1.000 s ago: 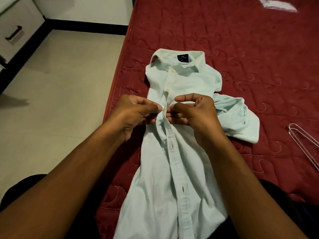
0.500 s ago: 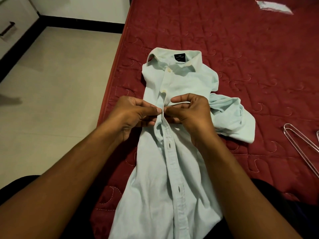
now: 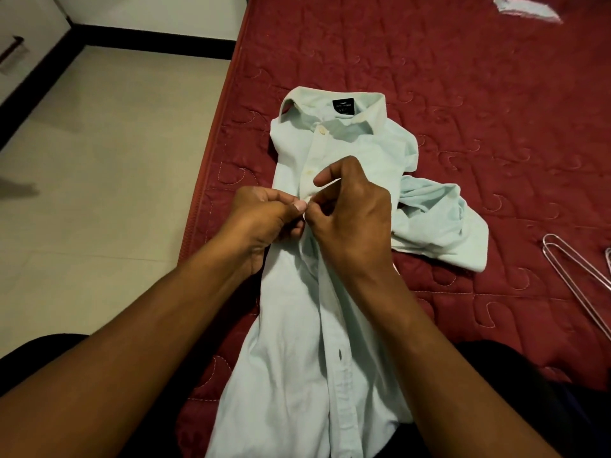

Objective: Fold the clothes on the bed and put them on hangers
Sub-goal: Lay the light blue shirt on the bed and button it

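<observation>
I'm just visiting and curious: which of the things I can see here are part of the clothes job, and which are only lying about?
Part of the job:
- pale green shirt, on the bed
- left hand and right hand, both pinching its button placket
- wire hangers
- red quilted bed

Just lying about:
- white scrap far up the bed
- drawer unit by the floor

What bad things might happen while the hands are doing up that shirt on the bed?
1. The shirt hangs over the edge of the bed toward the floor; it may slide off.
2. The left hand and right hand pinch the button strip together, so a button could land in the wrong hole.
3. The sleeve lies bunched beside the shirt and may crease.
</observation>
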Available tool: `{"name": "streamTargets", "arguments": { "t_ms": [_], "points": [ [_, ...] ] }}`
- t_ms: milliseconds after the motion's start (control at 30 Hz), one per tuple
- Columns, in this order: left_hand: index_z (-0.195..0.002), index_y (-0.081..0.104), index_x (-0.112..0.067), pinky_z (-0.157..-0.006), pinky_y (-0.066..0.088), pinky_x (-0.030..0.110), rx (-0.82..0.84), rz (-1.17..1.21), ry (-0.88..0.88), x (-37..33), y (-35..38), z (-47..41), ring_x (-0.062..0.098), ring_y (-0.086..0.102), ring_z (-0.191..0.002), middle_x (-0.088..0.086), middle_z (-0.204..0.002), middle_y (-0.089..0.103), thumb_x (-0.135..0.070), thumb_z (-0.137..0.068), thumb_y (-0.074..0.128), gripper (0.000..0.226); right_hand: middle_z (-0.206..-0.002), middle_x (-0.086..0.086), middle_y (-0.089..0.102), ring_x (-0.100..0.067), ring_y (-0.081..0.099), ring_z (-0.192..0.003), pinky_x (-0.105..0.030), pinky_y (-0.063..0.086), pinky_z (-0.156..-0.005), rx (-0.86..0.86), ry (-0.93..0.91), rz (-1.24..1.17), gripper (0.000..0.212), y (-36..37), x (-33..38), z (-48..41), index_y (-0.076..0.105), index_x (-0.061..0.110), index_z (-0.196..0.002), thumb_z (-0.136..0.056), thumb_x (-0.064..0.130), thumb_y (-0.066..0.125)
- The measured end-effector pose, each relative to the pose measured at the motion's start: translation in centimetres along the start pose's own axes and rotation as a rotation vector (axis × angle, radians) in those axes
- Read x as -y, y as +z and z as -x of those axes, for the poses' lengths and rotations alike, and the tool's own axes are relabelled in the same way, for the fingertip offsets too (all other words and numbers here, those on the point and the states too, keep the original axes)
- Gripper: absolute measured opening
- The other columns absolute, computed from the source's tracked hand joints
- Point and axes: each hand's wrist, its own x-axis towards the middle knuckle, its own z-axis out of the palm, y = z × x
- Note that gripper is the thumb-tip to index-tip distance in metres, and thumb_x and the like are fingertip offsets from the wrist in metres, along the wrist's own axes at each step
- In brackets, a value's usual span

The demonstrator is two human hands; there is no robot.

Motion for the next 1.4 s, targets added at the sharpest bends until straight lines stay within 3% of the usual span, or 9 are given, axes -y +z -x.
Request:
{"name": "streamTargets", "arguments": {
  "t_ms": [200,300,500,633,700,833,1000,1100,1400],
  "points": [
    [-0.090,0.071,0.007,-0.058,0.053,0.026,0.017,-0.109,0.075,-0.3,0.0,-0.3,0.017,0.059,-0.059,0.017,-0.074,0.067,-0.002,-0.097,0.063,0.014,-0.077,-0.013,0.076,-0.031,0.076,-0.077,-0.045,0.064,-0.078,0.064,0.683,-0.754,0.043,-0.6,-1.3,-1.3,0.057,0.015,-0.105,-0.076,-0.004,0.083],
    [-0.095,0.071,0.004,-0.055,0.056,0.025,0.047,-0.102,0.076,-0.5,0.1,-0.2,0.016,0.066,-0.062,0.014,-0.078,0.072,-0.005,-0.098,0.063,0.013,-0.091,-0.027,0.074,-0.032,0.075,-0.077,-0.033,0.062,-0.069,0.114,0.871,-0.997,0.049,-1.1,-1.1,-1.7,0.054,0.005,-0.116,-0.077,-0.011,0.080],
    [-0.103,0.066,0.005,-0.049,0.060,0.033,0.143,-0.079,0.086,-1.6,-0.2,0.3,0.020,0.069,-0.059,0.008,-0.071,0.071,-0.008,-0.095,0.069,0.016,-0.069,-0.012,0.073,-0.026,0.070,-0.060,-0.033,0.058,-0.056,0.151,0.616,-0.610,0.031,-2.3,-0.9,-2.2,0.062,0.006,-0.100,-0.081,0.009,0.086],
    [-0.098,0.067,0.008,-0.047,0.056,0.028,0.086,-0.094,0.132,-2.0,-0.3,0.0,0.017,0.064,-0.053,0.014,-0.075,0.068,-0.005,-0.091,0.072,0.016,-0.064,-0.005,0.072,-0.019,0.073,-0.058,-0.039,0.062,-0.060,0.463,0.420,-0.199,0.042,-4.5,0.6,-1.7,0.068,0.012,-0.086,-0.070,0.040,0.094],
    [-0.098,0.066,0.010,-0.047,0.054,0.027,0.075,-0.097,0.151,-2.0,-0.1,0.0,0.020,0.063,-0.053,0.019,-0.076,0.067,-0.003,-0.090,0.073,0.017,-0.066,-0.003,0.073,-0.018,0.073,-0.060,-0.042,0.064,-0.066,0.572,0.390,-0.012,0.035,-4.5,0.9,-1.2,0.070,0.014,-0.082,-0.068,0.035,0.095],
    [-0.101,0.064,0.014,-0.047,0.056,0.028,0.088,-0.073,0.170,-1.8,-0.1,0.4,0.023,0.064,-0.054,0.025,-0.080,0.067,-0.005,-0.091,0.072,0.023,-0.071,-0.009,0.076,-0.025,0.076,-0.067,-0.046,0.065,-0.069,0.639,0.458,-0.137,0.011,-4.4,-0.9,-1.4,0.078,0.010,-0.078,-0.078,0.004,0.087],
    [-0.097,0.068,0.009,-0.048,0.054,0.029,0.102,-0.207,0.121,-2.2,-1.1,0.9,0.025,0.065,-0.055,0.023,-0.079,0.071,-0.025,-0.096,0.070,0.034,-0.075,-0.021,0.068,-0.023,0.067,-0.062,-0.031,0.060,-0.060,0.660,0.617,-0.351,0.015,-6.0,-2.3,-2.0,0.073,-0.010,-0.090,-0.080,-0.002,0.083],
    [-0.092,0.074,0.000,-0.055,0.058,0.032,0.271,-0.417,0.007,-2.2,-1.8,1.9,0.028,0.072,-0.064,0.018,-0.080,0.075,-0.042,-0.085,0.078,0.043,-0.064,-0.012,0.060,-0.014,0.059,-0.053,-0.026,0.057,-0.057,0.666,0.625,-0.385,0.008,-6.3,-2.4,-2.0,0.072,-0.003,-0.083,-0.087,0.000,0.078],
    [-0.098,0.067,0.008,-0.057,0.062,0.035,0.204,-0.110,-0.043,-1.1,-1.0,3.1,0.028,0.070,-0.069,0.025,-0.090,0.072,-0.005,-0.099,0.061,0.014,-0.068,-0.004,0.065,-0.010,0.059,-0.052,-0.029,0.057,-0.057,0.565,0.668,-0.504,0.005,-7.3,-0.6,-2.0,0.071,0.003,-0.096,-0.094,0.007,0.070]
  ]
}}
